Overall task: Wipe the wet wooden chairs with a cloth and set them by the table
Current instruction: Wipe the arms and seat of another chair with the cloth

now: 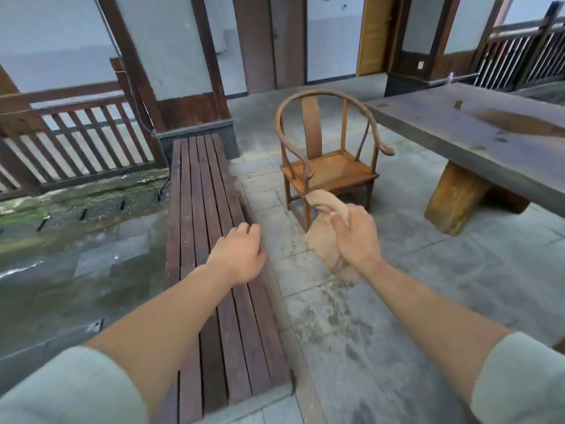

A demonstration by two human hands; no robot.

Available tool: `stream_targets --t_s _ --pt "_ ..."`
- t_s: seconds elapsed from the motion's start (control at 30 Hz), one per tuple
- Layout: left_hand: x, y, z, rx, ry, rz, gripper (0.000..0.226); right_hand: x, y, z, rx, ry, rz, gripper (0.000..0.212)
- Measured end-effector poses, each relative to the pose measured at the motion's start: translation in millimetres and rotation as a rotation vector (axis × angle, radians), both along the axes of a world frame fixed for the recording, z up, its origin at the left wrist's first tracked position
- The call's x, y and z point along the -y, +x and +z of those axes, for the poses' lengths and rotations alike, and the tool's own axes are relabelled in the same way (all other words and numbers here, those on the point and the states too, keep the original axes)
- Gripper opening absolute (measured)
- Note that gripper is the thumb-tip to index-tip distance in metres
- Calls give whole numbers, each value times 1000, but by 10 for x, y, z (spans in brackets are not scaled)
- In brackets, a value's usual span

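Note:
A wooden round-back armchair (328, 166) stands on the stone floor ahead, just left of the long grey table (477, 142). Its seat looks glossy. My right hand (356, 237) is in front of the chair's near leg, closed on a bunched tan cloth (324, 237) that hangs down below the fist. My left hand (240, 255) hovers over the right edge of a slatted bench, holding nothing, its fingers loosely curled and slightly apart.
A long dark slatted bench (211, 240) runs from the foreground to a pillar base. Left of it lies wet dark paving (76, 258) behind a wooden railing (76, 139). The table rests on a thick block leg (455, 200). Damp marks spot the floor.

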State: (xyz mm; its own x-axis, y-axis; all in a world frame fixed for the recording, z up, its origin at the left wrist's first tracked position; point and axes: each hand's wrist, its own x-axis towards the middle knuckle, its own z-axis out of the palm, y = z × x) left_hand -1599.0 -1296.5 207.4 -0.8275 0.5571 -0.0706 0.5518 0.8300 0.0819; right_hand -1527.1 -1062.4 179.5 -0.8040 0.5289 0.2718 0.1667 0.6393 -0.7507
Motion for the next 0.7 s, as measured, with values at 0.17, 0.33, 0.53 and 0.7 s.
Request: stream_targets --t_s 0.17,0.33,0.53,0.7 --pt "-359 -1386 4 -6 78 21 47 -354 -1065 -68 36 -17 -40 26" --pt "-752 -2412 -92 64 156 5 51 -744 -1896 -60 56 -97 -129 25" --pt "-1483 -3720 -548 119 160 53 50 -1521 -3329 -436 133 -124 -94 28" --pt "-2426 -4872 -1216 177 148 161 51 -2364 -4919 -1159 172 -170 45 26"
